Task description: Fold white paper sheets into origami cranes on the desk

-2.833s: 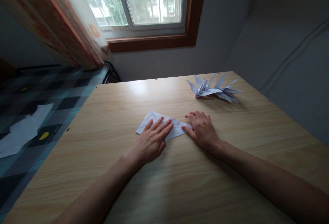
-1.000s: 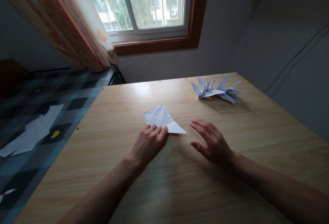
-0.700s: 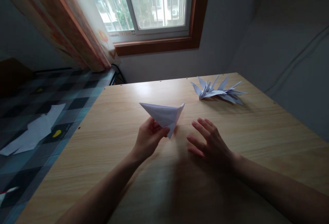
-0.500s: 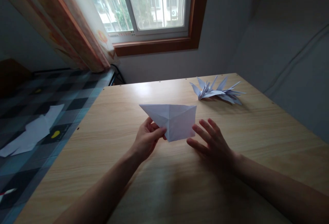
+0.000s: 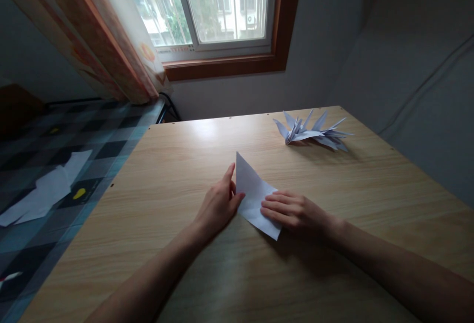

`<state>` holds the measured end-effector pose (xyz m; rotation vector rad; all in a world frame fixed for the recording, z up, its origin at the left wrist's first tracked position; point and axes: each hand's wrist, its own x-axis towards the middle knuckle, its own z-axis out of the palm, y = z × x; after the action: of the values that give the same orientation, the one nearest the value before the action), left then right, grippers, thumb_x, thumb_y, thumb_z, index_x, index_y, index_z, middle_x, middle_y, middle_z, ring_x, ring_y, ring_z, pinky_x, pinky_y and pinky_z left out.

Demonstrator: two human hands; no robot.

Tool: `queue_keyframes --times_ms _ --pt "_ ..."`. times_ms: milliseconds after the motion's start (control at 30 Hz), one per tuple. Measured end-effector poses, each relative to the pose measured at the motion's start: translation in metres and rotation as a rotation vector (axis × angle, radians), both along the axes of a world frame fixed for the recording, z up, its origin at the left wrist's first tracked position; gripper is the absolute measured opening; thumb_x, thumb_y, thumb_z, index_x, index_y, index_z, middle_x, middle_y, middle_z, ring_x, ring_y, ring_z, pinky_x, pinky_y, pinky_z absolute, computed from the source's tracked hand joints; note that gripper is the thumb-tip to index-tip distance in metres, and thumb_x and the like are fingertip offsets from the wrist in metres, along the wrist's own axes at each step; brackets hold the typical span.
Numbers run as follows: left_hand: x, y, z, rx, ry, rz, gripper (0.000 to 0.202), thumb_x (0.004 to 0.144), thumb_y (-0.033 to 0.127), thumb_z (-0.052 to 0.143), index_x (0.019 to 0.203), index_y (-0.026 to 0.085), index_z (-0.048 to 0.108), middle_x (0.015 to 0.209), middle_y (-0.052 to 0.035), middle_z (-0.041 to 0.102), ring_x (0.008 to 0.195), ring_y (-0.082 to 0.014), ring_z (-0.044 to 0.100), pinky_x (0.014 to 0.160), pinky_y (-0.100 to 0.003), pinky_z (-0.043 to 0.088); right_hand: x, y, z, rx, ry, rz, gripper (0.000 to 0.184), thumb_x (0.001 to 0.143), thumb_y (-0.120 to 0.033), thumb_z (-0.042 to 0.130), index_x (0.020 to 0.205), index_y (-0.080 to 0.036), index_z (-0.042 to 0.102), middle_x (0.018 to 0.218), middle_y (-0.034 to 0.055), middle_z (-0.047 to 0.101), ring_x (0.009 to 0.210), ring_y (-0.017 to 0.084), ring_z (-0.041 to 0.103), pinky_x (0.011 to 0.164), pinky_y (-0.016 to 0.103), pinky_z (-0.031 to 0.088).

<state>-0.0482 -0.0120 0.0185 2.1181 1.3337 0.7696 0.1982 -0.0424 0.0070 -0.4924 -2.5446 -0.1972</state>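
A folded sheet of white paper (image 5: 254,189) is tilted just over the wooden table, one pointed corner upward and another toward me. At its left edge my left hand (image 5: 218,199) is closed on it, thumb on the near face and index finger stretched up along the edge. My right hand (image 5: 292,209) grips its right part, with the fingers together over the top face; its thumb is hidden. Farther back on the right lie several folded white paper cranes (image 5: 314,133), bunched together.
The wooden table (image 5: 166,175) reaches back toward the window (image 5: 225,7). To its left, a checked cloth surface (image 5: 107,130) holds loose white paper pieces (image 5: 48,189). A patterned curtain (image 5: 107,36) hangs beside the window. A cable (image 5: 425,83) runs along the right wall.
The folded paper has turned so its point faces upward, and it is lower. My right hand, spread and beside the paper before, now has its fingers on it.
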Motion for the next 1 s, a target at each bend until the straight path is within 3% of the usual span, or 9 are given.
queue_keyframes --times_ms 67,133,233,333,500,633,800,900,1000 --pt "-0.003 0.0 -0.001 0.252 0.224 0.057 0.074 0.082 0.023 0.064 0.147 0.014 0.029 0.103 -0.0111 0.068 0.092 -0.0238 0.064 0.084 -0.042 0.052 -0.001 0.0 0.0 -0.031 0.018 -0.006 0.026 0.096 -0.009 0.043 0.109 -0.011 0.066 0.106 0.011 0.074 0.099 0.021 0.069 0.084 0.038 0.06" --pt "-0.006 0.002 -0.002 0.43 0.357 0.045 0.072 0.084 0.028 0.064 0.147 0.012 0.031 0.129 -0.0193 0.058 0.118 -0.0313 0.055 0.098 -0.049 0.046 -0.001 0.0 0.001 -0.041 0.039 -0.005 0.026 0.096 -0.009 0.042 0.106 -0.009 0.066 0.104 0.0119 0.074 0.098 0.021 0.069 0.084 0.037 0.06" --pt "-0.01 0.006 -0.003 0.53 0.49 -0.153 0.05 0.092 0.022 0.052 0.141 0.019 0.045 0.15 -0.0144 0.041 0.14 -0.0307 0.036 0.112 -0.05 0.033 0.0 -0.001 0.004 -0.058 0.056 -0.012 0.025 0.095 -0.009 0.043 0.101 -0.009 0.067 0.102 0.0138 0.073 0.096 0.021 0.07 0.086 0.037 0.059" --pt "-0.013 0.011 -0.006 0.428 0.571 -0.349 0.044 0.093 0.015 0.042 0.135 0.023 0.053 0.152 -0.0078 0.042 0.141 -0.0266 0.036 0.114 -0.05 0.03 0.0 -0.004 0.006 -0.084 0.048 -0.025 0.024 0.093 -0.009 0.044 0.098 -0.009 0.067 0.099 0.0144 0.073 0.091 0.021 0.07 0.083 0.037 0.06" --pt "-0.015 0.013 -0.005 0.269 0.608 -0.321 0.052 0.09 0.018 0.043 0.142 0.022 0.045 0.153 -0.0098 0.039 0.141 -0.026 0.037 0.115 -0.052 0.028 0.005 -0.007 0.008 -0.131 0.066 -0.015 0.021 0.088 -0.008 0.046 0.095 -0.01 0.066 0.095 0.0125 0.074 0.09 0.02 0.071 0.084 0.035 0.06" --pt "-0.014 0.013 -0.002 0.25 0.625 -0.263 0.048 0.096 0.034 0.04 0.143 0.024 0.044 0.154 -0.0117 0.037 0.142 -0.0267 0.035 0.115 -0.054 0.026 0.012 -0.007 0.009 -0.163 0.084 -0.015 0.021 0.087 -0.009 0.047 0.089 -0.014 0.067 0.091 0.0092 0.075 0.088 0.018 0.072 0.081 0.033 0.06" --pt "-0.019 0.015 -0.002 0.252 0.647 -0.258 0.058 0.094 0.048 0.045 0.146 0.023 0.04 0.155 -0.0138 0.034 0.143 -0.0326 0.031 0.113 -0.059 0.025 0.018 -0.008 0.009 -0.223 0.05 -0.039 0.023 0.088 -0.009 0.047 0.082 -0.017 0.067 0.085 0.0056 0.074 0.081 0.016 0.071 0.078 0.031 0.06" --pt "-0.021 0.016 -0.003 0.308 0.604 -0.293 0.057 0.092 0.048 0.05 0.142 0.02 0.046 0.152 -0.0153 0.038 0.142 -0.0333 0.034 0.113 -0.058 0.027 0.021 -0.008 0.007 -0.263 0.03 -0.077 0.023 0.09 -0.011 0.047 0.082 -0.018 0.067 0.085 0.0056 0.073 0.079 0.015 0.07 0.075 0.03 0.058" --pt "-0.019 0.014 -0.003 0.391 0.485 -0.413 0.036 0.094 0.036 0.052 0.126 0.021 0.06 0.143 -0.012 0.052 0.133 -0.0262 0.047 0.111 -0.047 0.036 0.022 -0.006 0.003 -0.323 0.063 -0.128 0.022 0.092 -0.014 0.047 0.08 -0.018 0.066 0.084 0.006 0.072 0.076 0.015 0.068 0.072 0.027 0.056"
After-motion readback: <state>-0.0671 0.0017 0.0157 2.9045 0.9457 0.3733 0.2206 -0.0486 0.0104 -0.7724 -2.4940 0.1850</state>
